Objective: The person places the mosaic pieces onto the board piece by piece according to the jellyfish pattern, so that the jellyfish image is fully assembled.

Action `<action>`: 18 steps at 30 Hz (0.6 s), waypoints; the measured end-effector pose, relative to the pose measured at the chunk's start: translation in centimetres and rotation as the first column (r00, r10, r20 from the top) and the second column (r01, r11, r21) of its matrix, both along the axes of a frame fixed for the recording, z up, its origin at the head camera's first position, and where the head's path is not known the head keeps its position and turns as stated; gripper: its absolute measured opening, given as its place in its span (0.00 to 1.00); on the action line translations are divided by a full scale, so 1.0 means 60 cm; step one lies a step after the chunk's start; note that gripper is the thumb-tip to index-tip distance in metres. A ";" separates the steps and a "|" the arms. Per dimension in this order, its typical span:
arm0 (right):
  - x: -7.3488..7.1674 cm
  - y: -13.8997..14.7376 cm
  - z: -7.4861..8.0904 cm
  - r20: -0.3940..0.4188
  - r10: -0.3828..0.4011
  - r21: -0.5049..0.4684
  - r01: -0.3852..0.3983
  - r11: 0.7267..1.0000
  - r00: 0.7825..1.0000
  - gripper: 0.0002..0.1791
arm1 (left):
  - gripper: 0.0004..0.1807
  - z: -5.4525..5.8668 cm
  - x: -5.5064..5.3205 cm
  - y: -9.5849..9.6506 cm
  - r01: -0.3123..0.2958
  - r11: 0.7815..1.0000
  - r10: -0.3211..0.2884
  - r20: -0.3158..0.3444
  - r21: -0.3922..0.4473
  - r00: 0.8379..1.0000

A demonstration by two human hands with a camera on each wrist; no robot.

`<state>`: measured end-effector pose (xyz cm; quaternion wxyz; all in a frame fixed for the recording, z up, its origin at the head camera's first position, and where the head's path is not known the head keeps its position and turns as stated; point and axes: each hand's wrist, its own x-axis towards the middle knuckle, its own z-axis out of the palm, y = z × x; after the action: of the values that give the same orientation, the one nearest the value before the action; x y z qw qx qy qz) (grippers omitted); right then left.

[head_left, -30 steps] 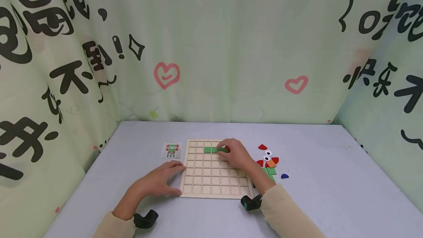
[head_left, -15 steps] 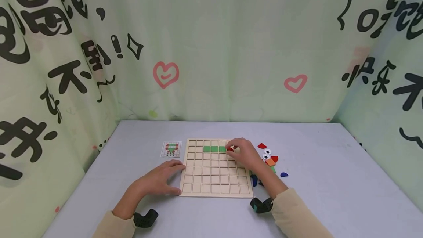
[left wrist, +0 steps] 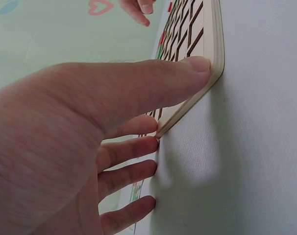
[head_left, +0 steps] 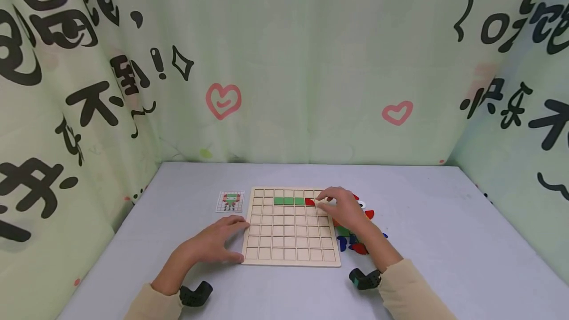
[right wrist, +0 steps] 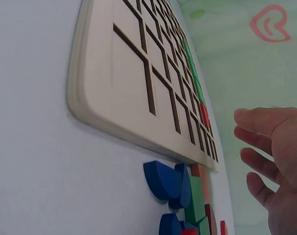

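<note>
A pale wooden grid board (head_left: 277, 242) lies flat on the table. Green square tiles (head_left: 288, 201) sit side by side in its second row from the back, followed on the right by a red piece (head_left: 309, 202) with a curved edge. My left hand (head_left: 217, 241) rests at the board's left side. In the left wrist view its thumb (left wrist: 160, 81) lies on the board's near corner, while the other fingers extend along the edge. Just right of the red piece, above the board, hovers my right hand (head_left: 344, 206), fingers loosely bent, holding nothing.
Loose pieces lie right of the board, including blue ones (right wrist: 163, 180), green ones (right wrist: 194, 198) and red ones (head_left: 360, 249); my right forearm partly covers them. A small picture card (head_left: 230, 201) with a gridded figure lies beyond the left hand. Printed curtains surround the table (head_left: 422, 221).
The right hand has let go of the red piece, which now lies in a cell beside the green tiles, and has drawn away rightward. The left hand stays at the board.
</note>
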<state>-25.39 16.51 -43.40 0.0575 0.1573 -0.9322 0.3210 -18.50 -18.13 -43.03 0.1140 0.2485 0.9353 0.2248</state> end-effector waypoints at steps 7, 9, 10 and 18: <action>0.005 0.031 -0.002 -0.026 -0.044 0.016 0.044 0.999 0.999 0.09 | 0.40 -0.001 0.001 0.000 0.001 1.000 -0.001 0.003 -0.001 1.000; 0.006 0.040 -0.003 -0.027 -0.053 0.018 0.054 0.998 0.998 0.09 | 0.40 -0.001 0.001 -0.001 0.004 1.000 -0.004 -0.001 -0.003 1.000; 0.007 0.044 -0.003 -0.025 -0.059 0.023 0.060 0.998 0.998 0.09 | 0.40 -0.001 0.001 -0.001 0.006 1.000 -0.006 -0.004 -0.004 1.000; 0.014 0.073 -0.004 0.030 -0.100 0.037 0.099 0.994 0.995 0.10 | 0.41 0.001 0.002 0.001 0.004 1.000 -0.004 0.004 -0.005 1.000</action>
<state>-24.56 20.90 -43.64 0.0556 0.1065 -0.9451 0.3038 -18.38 -18.10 -43.00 0.1169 0.2494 0.9351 0.2229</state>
